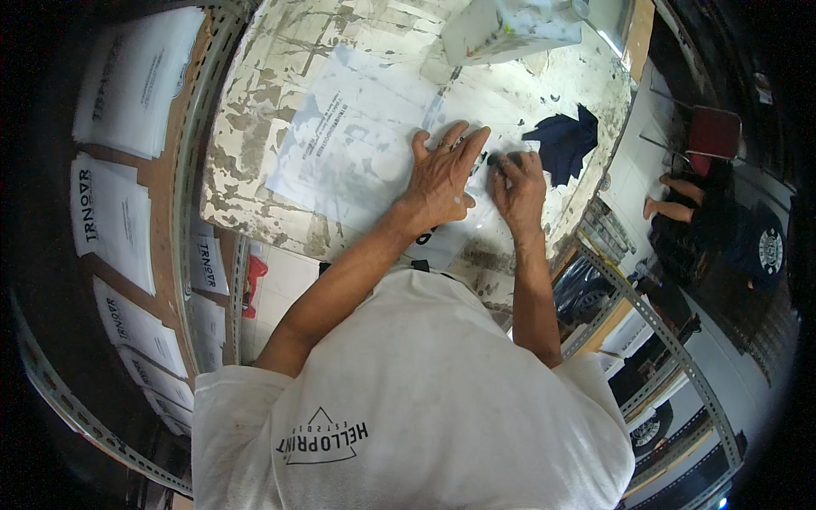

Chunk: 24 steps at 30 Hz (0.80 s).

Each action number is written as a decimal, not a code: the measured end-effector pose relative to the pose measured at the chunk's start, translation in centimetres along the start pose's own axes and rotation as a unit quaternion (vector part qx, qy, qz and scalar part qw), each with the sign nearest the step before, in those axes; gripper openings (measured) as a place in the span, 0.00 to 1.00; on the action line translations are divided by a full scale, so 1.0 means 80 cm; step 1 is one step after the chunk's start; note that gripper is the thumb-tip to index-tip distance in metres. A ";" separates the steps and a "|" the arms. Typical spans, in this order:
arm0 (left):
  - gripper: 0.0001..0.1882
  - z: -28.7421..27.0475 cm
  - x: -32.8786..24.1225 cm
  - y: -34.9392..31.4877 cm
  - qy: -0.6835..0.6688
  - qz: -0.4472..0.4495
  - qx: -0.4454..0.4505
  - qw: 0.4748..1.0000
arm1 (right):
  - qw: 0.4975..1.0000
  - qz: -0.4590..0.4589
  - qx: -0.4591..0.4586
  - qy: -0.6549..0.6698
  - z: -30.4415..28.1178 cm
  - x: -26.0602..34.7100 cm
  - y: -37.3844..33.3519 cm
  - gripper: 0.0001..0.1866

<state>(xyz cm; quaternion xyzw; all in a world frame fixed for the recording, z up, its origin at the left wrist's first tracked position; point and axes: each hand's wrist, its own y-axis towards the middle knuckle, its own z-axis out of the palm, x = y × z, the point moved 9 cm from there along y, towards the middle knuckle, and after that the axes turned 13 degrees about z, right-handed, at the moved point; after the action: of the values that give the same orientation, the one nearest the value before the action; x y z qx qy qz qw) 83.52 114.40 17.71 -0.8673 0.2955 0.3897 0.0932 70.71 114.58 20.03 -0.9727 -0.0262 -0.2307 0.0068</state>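
Observation:
My left hand [442, 174] lies with spread fingers on white printed sheets, pressing near some bold black lettering that it partly covers. Under and left of it is a pale, see-through-looking sheet [327, 157] with small black print. Close by on the right, my right hand [518, 191] has its fingers bent together against the white surface. Something small and dark shows at those fingertips; its kind cannot be made out. A crumpled dark navy cloth [568, 146] lies just beyond the right hand.
The worktable [242, 153] has a worn, paint-stained top. A smeared whitish plastic container [514, 36] stands at its far side. Metal racks hold stacks of printed white sheets [115, 212] on the left and more boards [629, 331] at right. A person [722, 217] is farther right, near a red chair [714, 134].

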 end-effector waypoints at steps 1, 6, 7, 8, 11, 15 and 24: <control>0.60 0.000 0.001 0.000 0.002 0.001 -0.002 1.000 | 1.000 -0.003 0.016 0.002 0.002 0.003 -0.007 0.18; 0.59 0.003 0.001 -0.001 0.012 0.011 -0.020 1.000 | 1.000 -0.005 -0.004 0.009 -0.002 0.003 0.001 0.16; 0.59 0.003 0.002 -0.001 0.008 0.008 -0.016 1.000 | 0.999 -0.011 -0.038 0.014 -0.013 0.004 0.011 0.15; 0.59 0.003 0.002 -0.001 0.004 0.005 -0.011 1.000 | 0.999 0.000 -0.038 0.008 -0.015 0.003 0.015 0.16; 0.59 0.002 0.001 -0.001 -0.003 -0.001 -0.006 1.000 | 1.000 0.009 -0.004 -0.002 -0.005 0.000 0.006 0.17; 0.59 0.004 0.002 -0.001 0.014 0.005 -0.010 1.000 | 1.000 -0.018 0.018 0.012 0.001 0.017 -0.015 0.17; 0.59 0.002 0.002 -0.002 0.007 0.007 -0.018 1.000 | 1.000 0.008 0.017 0.000 -0.003 0.021 -0.015 0.16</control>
<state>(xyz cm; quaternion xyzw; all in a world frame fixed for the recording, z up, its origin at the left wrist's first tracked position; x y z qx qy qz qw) 83.62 114.49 17.49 -0.8694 0.2948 0.3897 0.0731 72.03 115.82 20.98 -0.9726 -0.0221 -0.2299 0.0253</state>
